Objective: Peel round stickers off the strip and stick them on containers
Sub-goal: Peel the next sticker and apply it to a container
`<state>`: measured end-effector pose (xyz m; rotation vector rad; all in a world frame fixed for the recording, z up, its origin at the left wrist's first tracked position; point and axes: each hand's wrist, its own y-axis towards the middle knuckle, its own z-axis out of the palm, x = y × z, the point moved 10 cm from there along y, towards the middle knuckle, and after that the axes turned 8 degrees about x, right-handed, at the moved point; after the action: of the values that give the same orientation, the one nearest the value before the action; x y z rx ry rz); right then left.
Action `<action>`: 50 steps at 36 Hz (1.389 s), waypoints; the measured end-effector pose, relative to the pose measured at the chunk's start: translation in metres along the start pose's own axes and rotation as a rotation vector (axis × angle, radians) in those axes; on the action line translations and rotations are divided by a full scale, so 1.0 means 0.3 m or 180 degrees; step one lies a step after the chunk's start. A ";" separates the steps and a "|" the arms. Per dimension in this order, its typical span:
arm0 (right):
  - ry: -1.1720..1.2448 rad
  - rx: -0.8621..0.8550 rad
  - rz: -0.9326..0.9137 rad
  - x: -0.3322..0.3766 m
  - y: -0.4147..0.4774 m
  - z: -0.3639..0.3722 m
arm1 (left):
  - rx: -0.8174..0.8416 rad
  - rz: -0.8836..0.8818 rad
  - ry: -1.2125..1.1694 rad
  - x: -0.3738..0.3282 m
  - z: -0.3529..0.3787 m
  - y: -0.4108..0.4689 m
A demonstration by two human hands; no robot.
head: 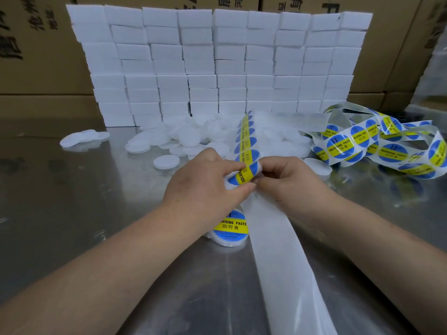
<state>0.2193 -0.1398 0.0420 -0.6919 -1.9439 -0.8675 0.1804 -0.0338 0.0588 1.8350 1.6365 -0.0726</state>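
Observation:
A strip [247,137] of round blue and yellow stickers runs from the pile of white round containers [188,137] toward me. My left hand [205,182] pinches a half-peeled sticker [243,175] at the strip's near end, over a white container it seems to hold. Right beside it, my right hand [287,180] grips the strip where it bends. The empty white backing [278,250] trails down to the table's near edge. One labelled container [231,229] lies under my left wrist.
A wall of white foam blocks [217,66] stands behind the pile. A tangled heap of sticker strip [377,146] lies at the right. Brown cartons [43,56] line the back. The table [84,213] is shiny metal.

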 end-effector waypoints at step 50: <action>-0.0290 -0.0836 0.0011 0.004 -0.013 -0.098 | -0.0952 -0.0874 -0.0201 0.169 -0.133 -0.007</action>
<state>0.2301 -0.1652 0.0529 -0.9011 -1.9264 -1.1188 0.1740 0.0302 0.0655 1.3670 1.7409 -0.0043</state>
